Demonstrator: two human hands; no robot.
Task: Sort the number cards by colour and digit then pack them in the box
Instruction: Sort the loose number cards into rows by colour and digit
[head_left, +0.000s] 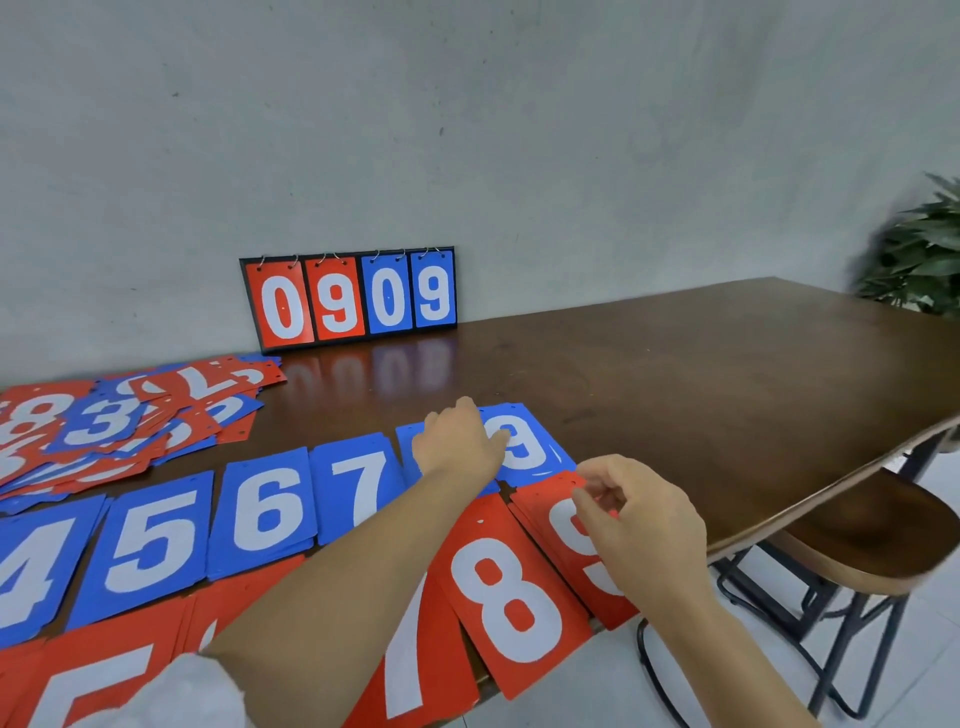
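Fingers (592, 499) of the right hand (644, 525) are curled and pinch the top edge of the red 9 card (545, 501), while the left hand (457, 441) bends its fingers (496, 441) down onto the left edge of the blue 9 card (532, 447); gripping or merely pressing, I cannot tell. Both cards end two sorted rows on the dark wooden desk (675, 374), with a mixed heap (119, 421) far left. A scoreboard (350, 299) reading 0909 leans on the grey wall (467, 130); a stool (857, 535) stands on pale floor tiles (909, 675), a plant (924, 249) beyond.
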